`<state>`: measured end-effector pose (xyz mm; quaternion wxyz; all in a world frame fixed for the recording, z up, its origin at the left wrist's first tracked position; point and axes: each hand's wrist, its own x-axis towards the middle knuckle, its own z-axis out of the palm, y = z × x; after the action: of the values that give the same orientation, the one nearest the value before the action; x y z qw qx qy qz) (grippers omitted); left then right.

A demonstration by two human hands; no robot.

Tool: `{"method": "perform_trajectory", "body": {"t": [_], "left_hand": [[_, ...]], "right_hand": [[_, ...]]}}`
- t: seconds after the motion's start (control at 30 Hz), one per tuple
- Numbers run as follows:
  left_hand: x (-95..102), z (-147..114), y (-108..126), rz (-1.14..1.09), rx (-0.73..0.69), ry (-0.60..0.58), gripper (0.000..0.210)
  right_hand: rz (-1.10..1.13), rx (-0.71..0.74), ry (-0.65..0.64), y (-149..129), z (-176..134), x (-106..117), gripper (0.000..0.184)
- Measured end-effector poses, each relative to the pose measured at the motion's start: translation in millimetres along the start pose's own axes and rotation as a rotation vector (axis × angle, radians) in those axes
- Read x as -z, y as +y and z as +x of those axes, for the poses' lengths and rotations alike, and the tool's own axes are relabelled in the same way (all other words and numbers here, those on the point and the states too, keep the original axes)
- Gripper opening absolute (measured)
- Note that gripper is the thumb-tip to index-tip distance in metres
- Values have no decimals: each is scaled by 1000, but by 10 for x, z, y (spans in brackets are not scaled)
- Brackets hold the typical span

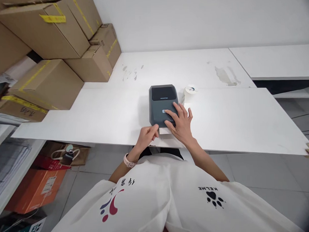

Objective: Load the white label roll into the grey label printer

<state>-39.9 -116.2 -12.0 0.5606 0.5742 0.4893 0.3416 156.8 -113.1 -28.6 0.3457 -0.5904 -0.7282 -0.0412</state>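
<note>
A dark grey label printer (pixel 157 105) sits on the white table, with a white label (pixel 164 131) sticking out at its front edge. My right hand (pixel 181 123) rests over the printer's right side, fingers spread, the index fingertip at the light button on the lid. At the front left corner of the printer is my left hand (pixel 147 136), its fingers curled in with nothing visible in them. The thumb side of that hand is close to the printer's edge; whether it touches cannot be told. A roll of white labels (pixel 189 91) stands just right of the printer.
Cardboard boxes (pixel 59 78) with yellow tape are stacked at the left end of the table (pixel 233 123), against the white wall. Below on the left, a shelf, an orange box (pixel 36 187) and a paper bag stand near the floor. Tan wrapping covers the table's right front corner.
</note>
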Motion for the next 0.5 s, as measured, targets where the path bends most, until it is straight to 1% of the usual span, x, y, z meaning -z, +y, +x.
{"method": "perform_trajectory", "body": {"t": [0.1,0.13,0.2,0.27,0.3,0.33,0.43,0.5], "left_hand": [[152,21,-30,-125,-38,252,54],[203,48,-42,-148,-35,314,51],[289,134,-53,-148,-36,396,41],[333,268,-41,-97,-48,420,27],[336,351,-27,-59,-55,412,21],[326,444,-8,-18,-60,391,24],[239,743,62,102,-54,327,51],[164,918,112,172,-27,279,67]], "right_hand": [[127,-43,30,-33,-150,-35,56],[166,-42,43,-34,-158,-30,60],[224,-21,74,-27,-66,15,64],[272,2,109,-16,179,101,66],[300,15,129,-10,350,153,67],[328,30,149,-5,544,207,68],[396,51,193,14,1168,342,69],[430,23,190,39,1544,390,69]]}}
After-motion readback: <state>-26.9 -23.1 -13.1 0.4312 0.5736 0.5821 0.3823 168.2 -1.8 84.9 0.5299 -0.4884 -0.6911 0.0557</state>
